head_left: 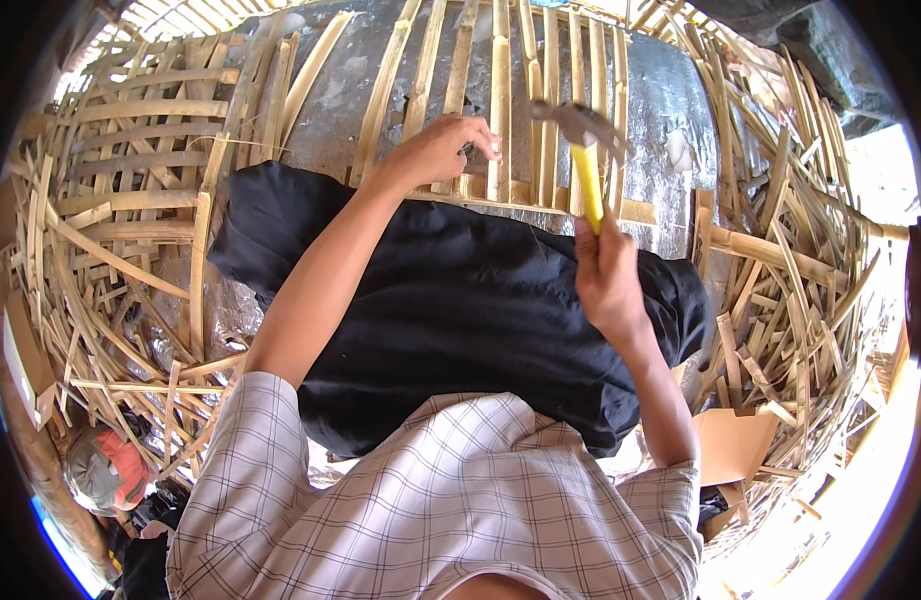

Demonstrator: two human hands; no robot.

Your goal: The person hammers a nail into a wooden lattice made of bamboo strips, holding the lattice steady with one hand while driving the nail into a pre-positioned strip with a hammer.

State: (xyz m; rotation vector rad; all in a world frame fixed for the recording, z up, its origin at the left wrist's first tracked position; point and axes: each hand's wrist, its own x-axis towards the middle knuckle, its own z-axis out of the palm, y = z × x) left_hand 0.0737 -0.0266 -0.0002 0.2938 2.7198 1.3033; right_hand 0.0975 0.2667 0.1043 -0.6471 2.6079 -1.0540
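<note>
My right hand (pixel 609 268) grips the yellow handle of a claw hammer (pixel 588 188), raised over the right end of a frame of split bamboo slats (pixel 501 85). The hammer's metal head is slightly blurred. Over the middle of the frame is my left hand (pixel 446 150), its fingers curled and drawn together close to a slat. Whatever those fingers pinch, if anything, is too small to make out. A bamboo crosspiece (pixel 531 193) runs along the near ends of the slats, just beyond the black cloth (pixel 461 300) over my legs.
A grey, shiny sheet (pixel 666 110) lies under the slats. Woven bamboo lattice (pixel 146 130) stands at the left, and loose bamboo strips (pixel 771 330) pile up at the right. A cardboard piece (pixel 736 445) is at lower right. Another person's grey and red cap (pixel 111 470) shows at lower left.
</note>
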